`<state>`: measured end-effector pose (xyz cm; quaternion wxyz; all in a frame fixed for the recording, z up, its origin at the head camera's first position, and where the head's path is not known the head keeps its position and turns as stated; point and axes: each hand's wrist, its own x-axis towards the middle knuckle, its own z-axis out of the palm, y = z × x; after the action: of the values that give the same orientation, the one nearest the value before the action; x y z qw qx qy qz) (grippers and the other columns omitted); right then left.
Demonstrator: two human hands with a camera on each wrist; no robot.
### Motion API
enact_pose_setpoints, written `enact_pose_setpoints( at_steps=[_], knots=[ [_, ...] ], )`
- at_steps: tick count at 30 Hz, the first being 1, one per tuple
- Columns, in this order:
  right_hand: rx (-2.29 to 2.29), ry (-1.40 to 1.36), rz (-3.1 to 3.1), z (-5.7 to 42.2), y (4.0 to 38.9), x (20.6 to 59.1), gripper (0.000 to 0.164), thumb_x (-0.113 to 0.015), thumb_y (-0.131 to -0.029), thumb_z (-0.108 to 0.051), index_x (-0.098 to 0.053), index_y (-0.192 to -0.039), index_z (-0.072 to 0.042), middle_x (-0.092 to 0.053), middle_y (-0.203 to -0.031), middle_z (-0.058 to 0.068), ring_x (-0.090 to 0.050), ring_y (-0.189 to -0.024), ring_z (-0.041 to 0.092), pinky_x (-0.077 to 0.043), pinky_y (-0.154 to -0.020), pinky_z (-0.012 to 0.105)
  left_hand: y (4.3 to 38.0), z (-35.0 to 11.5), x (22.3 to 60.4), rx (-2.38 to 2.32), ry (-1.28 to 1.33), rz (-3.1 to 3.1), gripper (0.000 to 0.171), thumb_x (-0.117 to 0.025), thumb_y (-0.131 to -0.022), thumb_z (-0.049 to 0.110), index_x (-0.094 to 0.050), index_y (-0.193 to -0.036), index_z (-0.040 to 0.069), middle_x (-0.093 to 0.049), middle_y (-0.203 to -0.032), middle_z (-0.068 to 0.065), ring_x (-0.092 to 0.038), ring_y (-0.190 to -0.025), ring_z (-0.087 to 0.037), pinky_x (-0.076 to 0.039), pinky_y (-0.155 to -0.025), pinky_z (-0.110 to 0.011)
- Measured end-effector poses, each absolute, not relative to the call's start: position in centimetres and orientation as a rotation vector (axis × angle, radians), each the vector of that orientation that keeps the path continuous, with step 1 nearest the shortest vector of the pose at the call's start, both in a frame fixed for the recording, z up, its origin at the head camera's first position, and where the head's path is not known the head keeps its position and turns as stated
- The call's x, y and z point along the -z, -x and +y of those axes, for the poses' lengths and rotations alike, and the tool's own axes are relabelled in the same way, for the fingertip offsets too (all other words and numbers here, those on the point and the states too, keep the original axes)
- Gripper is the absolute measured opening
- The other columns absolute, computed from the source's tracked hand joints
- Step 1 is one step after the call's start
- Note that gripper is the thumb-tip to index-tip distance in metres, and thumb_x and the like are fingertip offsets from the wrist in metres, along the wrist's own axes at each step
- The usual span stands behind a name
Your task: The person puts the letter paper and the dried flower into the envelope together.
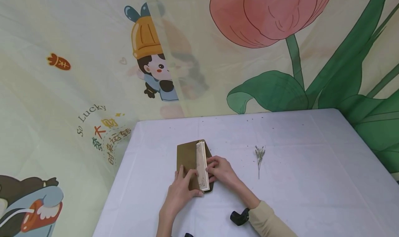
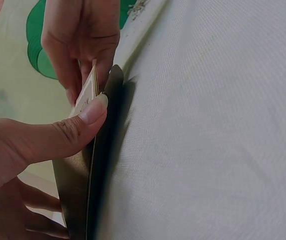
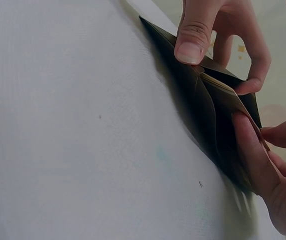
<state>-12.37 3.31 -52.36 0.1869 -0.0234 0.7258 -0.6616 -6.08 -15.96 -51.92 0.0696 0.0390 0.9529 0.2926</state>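
An olive-brown envelope, dark inside, lies on the white-covered table. A thin stack of cream printed cards sticks up from its opening on the right side. My left hand holds the envelope at its lower left, thumb at the near edge and fingers over the cover. In the right wrist view, a left fingertip touches the cards' edge. My right hand pinches the cards at their right side, its thumb against their face. The envelope's far inside is hidden by the cards and fingers.
A small sprig of dried flowers lies on the table to the right. Near my right sleeve is a black device. Small dark specks dot the table's far side. A printed curtain hangs behind it.
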Motion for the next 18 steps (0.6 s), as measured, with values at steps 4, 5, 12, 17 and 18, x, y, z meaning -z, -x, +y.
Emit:
enact_pose_setpoints(
  at_steps=[4,5,12,17,18],
  knots=[
    [1.840,0.080,2.071,3.13,12.33,52.42,0.038,-0.065,-0.091,0.008,-0.056,-0.127,0.012,-0.072,-0.090,0.017,-0.070,-0.066,0.018,-0.063,-0.062,0.041,6.03,-16.02,52.07,-0.883,-0.134,2.877,0.063,-0.091,-0.071,0.042,-0.057,-0.123,0.032,-0.029,-0.158,-0.040,-0.030,-0.138,-0.071,-0.044,-0.090,-0.079],
    [1.839,0.082,2.072,3.09,12.33,52.46,0.038,-0.065,-0.091,0.008,-0.055,-0.127,0.012,-0.072,-0.090,0.016,-0.070,-0.066,0.018,-0.063,-0.061,0.041,6.02,-16.04,52.11,-0.882,-0.137,2.879,0.063,-0.091,-0.071,0.042,-0.056,-0.123,0.032,-0.029,-0.158,-0.040,-0.030,-0.138,-0.071,-0.045,-0.090,-0.079],
    [1.856,0.082,2.057,2.86,12.36,52.74,0.039,-0.066,-0.090,0.009,-0.055,-0.127,0.013,-0.073,-0.091,0.018,-0.071,-0.067,0.018,-0.063,-0.061,0.040,6.10,-16.08,52.08,-0.875,-0.148,2.887,0.063,-0.091,-0.070,0.042,-0.056,-0.122,0.033,-0.029,-0.158,-0.041,-0.031,-0.137,-0.071,-0.045,-0.088,-0.078],
    [1.867,0.081,2.059,2.64,12.27,52.74,0.038,-0.065,-0.090,0.010,-0.055,-0.126,0.014,-0.072,-0.093,0.021,-0.072,-0.068,0.021,-0.063,-0.062,0.043,6.07,-16.07,52.02,-0.875,-0.155,2.887,0.063,-0.091,-0.070,0.043,-0.056,-0.122,0.033,-0.029,-0.158,-0.040,-0.031,-0.137,-0.071,-0.046,-0.088,-0.077],
    [1.866,0.081,2.062,2.60,12.26,52.76,0.037,-0.065,-0.090,0.010,-0.055,-0.126,0.014,-0.072,-0.093,0.021,-0.072,-0.068,0.022,-0.063,-0.062,0.043,6.05,-16.06,52.01,-0.877,-0.155,2.886,0.063,-0.090,-0.071,0.042,-0.056,-0.122,0.033,-0.029,-0.158,-0.040,-0.031,-0.138,-0.071,-0.046,-0.089,-0.077]
  ],
)
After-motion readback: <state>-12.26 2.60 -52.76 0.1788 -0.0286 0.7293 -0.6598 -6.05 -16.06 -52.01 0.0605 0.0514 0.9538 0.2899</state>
